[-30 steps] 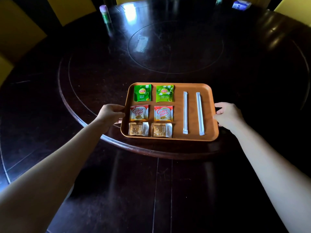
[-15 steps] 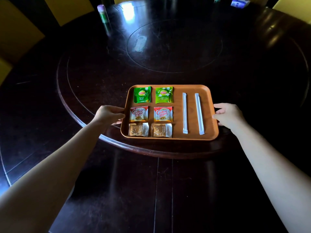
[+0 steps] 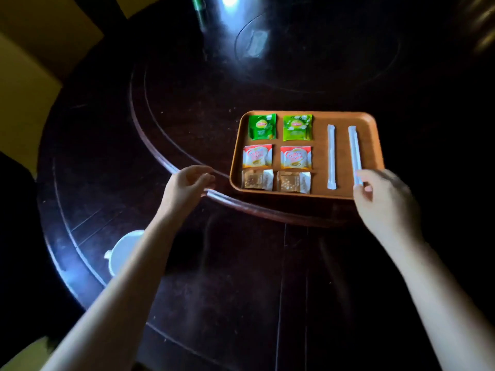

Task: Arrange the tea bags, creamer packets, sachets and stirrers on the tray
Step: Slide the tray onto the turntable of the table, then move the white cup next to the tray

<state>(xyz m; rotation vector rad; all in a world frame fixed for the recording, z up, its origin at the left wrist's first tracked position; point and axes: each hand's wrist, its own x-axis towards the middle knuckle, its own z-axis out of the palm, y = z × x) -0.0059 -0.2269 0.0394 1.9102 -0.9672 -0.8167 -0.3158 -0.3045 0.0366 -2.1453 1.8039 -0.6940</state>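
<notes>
An orange tray (image 3: pixel 371 121) rests on the raised turntable of a dark round table. Along its far edge lie two green tea bags (image 3: pixel 262 126) (image 3: pixel 297 127). Below them sit two red-and-white creamer packets (image 3: pixel 257 156) (image 3: pixel 296 157), then two brownish sachets (image 3: pixel 257 179) (image 3: pixel 293 182) at the near edge. Two white wrapped stirrers (image 3: pixel 331 156) (image 3: pixel 354 151) lie lengthwise on the right half. My left hand (image 3: pixel 187 187) hovers left of the tray, apart from it, fingers loosely curled and empty. My right hand (image 3: pixel 380 199) is over the near right corner, covering the right stirrer's near end, holding nothing.
The turntable's rim (image 3: pixel 171 162) curves under my left hand. A pale round object (image 3: pixel 122 250) shows beside my left forearm at the table's edge. Yellow chairs (image 3: pixel 32 76) stand at the left. A green bottle (image 3: pixel 198 4) stands far back on the table.
Both hands have let go of the tray's sides and drawn back toward me. The view has swung left, so the tray now sits right of centre.
</notes>
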